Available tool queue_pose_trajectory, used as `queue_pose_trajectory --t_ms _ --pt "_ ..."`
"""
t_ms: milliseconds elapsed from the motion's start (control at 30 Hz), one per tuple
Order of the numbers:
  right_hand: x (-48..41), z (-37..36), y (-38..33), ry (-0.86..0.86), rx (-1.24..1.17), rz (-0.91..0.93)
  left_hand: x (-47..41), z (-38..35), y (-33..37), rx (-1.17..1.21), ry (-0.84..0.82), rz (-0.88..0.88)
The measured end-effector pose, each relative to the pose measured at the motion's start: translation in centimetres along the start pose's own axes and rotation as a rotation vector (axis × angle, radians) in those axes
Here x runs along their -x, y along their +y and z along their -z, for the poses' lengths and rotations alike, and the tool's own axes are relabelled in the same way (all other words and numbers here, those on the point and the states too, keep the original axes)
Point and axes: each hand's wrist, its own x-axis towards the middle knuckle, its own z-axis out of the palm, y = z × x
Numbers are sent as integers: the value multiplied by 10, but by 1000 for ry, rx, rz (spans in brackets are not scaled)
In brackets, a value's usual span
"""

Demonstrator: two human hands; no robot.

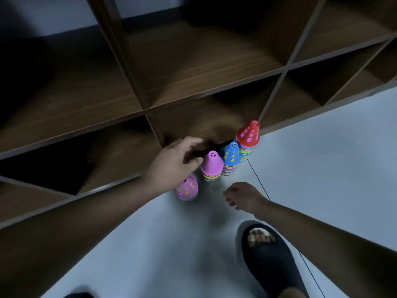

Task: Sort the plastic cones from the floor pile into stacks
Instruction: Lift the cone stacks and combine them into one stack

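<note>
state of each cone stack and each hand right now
left hand, open, holding nothing
right hand, loosely curled, holding nothing
red stack, upright
blue stack, upright
purple stack, upright, left hand beside its tip
pink stack, upright, partly hidden

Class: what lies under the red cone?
Under the red cone sit the coloured rims of a stack of cones, standing on the floor. Their upper parts are covered by it, so they cannot be counted.
</note>
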Motion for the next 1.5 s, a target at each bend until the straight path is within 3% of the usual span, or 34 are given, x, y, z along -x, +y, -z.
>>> queue_pose_trajectory --t_ms 100,267,633,800,1033,1233,1500 --pt "-13 -4 6 64 -78 -1 -24 -10 19 -256 -65 -152" --pt "-21 -7 3 32 -212 39 -43 -33 18 -472 -158 -192" --pt "-31 -12 3 -88 -476 -14 -30 -24 -14 -313 -88 24" --pt "-32 -16 -5 -137 -553 0 -27 -30 -20 -231 -80 28" --pt "-42 -22 5 -120 -718 -67 -13 -37 -10 -170 -4 -77" --pt "-2 -14 -5 -142 -886 72 -5 -2 33 -18 192 -191" --pt "54 -5 -35 -248 -938 191 22 61 63 55 269 -279"
